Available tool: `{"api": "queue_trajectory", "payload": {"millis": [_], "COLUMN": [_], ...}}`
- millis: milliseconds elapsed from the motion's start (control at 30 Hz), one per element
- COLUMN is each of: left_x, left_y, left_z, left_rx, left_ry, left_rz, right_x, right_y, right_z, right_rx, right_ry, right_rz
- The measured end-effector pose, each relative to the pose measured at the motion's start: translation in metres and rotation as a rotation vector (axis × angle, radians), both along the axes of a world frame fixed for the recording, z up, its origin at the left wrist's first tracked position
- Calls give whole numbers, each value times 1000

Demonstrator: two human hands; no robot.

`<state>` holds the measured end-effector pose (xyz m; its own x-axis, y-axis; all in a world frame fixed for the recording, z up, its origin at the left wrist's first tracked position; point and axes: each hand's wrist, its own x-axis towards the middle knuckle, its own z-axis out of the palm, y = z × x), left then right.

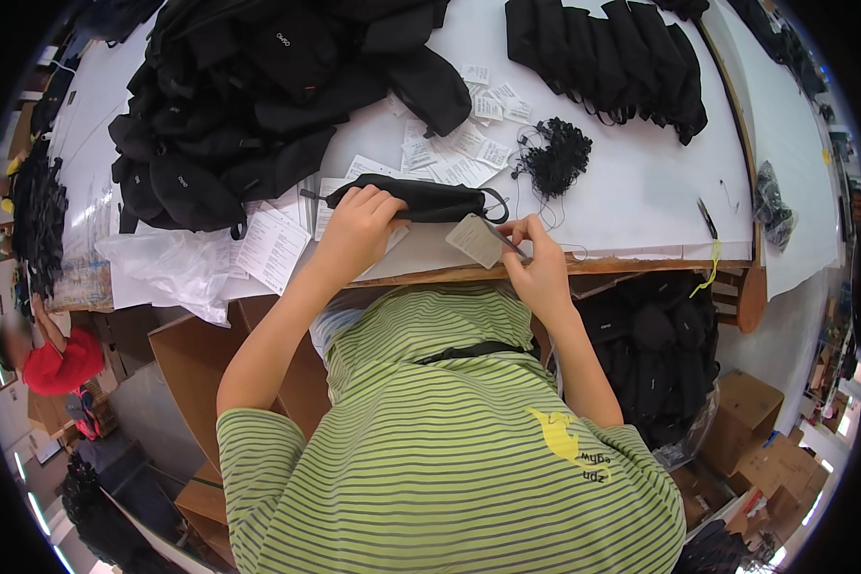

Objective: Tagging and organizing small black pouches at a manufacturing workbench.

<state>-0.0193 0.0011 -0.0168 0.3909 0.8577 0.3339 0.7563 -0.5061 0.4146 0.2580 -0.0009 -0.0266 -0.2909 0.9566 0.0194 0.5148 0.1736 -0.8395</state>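
A small black fabric bag (442, 203) lies lengthwise near the table's front edge, a loop at its right end. My left hand (362, 228) is closed around its left part, fingers over the top. A beige-grey hang tag (474, 241) hangs by the bag's right end. My right hand (536, 258) pinches a thin dark strip or cord beside the tag; its exact kind is hard to make out. Under and behind the bag lie white printed labels (275, 247). A tangled bunch of black tag strings (554, 158) sits beyond my right hand.
Black bags (220, 105) are heaped at the far left; a row of folded black bags (607, 62) lies far right. Clear plastic (167, 268) drapes over the front edge. Thread snips (707, 218) with a yellow cord lie right. Below stand a bag-filled sack (651, 354) and cartons (741, 416).
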Motion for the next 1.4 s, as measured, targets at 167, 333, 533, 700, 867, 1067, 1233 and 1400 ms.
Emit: {"api": "queue_trajectory", "payload": {"millis": [167,333,533,700,867,1067,1233,1400], "left_x": [1,-2,3,2,17,46,50,52], "left_y": [0,8,19,23,6,-30,-49,-59], "left_z": [6,1,7,18,45,63,70,72], "left_rx": [-80,-40,-44,-88,-96,-330,-586,-652], "left_ry": [-47,-107,-182,-168,-175,-171,-172,-148], "left_rz": [65,134,183,183,123,-40,-70,-123], "right_x": [18,40,48,62,66,9,-15,-20], "right_y": [11,17,15,25,39,49,46,40], "right_z": [2,34,57,54,41,39,30,27], "right_rx": [-216,-424,-335,-253,-318,-643,-612,-563], "right_ry": [408,598,519,598,1660,1607,1335,1009], "right_rz": [-103,20,-55,-219,-408,-559,-675,-742]}}
